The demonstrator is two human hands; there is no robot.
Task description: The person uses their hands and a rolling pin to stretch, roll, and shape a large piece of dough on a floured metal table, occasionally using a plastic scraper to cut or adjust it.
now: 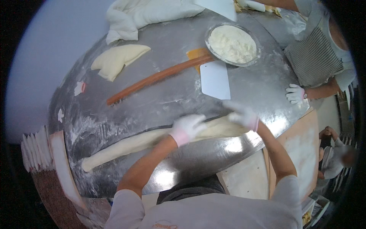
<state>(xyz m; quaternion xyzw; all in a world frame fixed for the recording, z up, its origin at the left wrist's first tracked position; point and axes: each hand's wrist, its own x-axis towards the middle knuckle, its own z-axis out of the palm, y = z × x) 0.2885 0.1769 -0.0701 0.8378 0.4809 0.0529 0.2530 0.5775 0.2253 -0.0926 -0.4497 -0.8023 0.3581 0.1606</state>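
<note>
The person's gloved left hand (pixel 188 129) lies across a long roll of dough (pixel 127 147), its fingers stretched out and loosely apart. The right hand (pixel 244 116) is over the roll's right end, too blurred to tell whether it pinches or lies flat. From beneath both hands the roll runs well to their left along the floury worktop (pixel 164 108). Beyond them lie a wooden rod (pixel 160 76) and, nearer the right hand, a white scraper (pixel 215 80). Farther off are a bowl (pixel 257 49) of white flour and, leftward, a flat dough piece (pixel 118 59). Right of the right hand, a co-worker's gloved hand (pixel 295 94) rests on the worktop.
</note>
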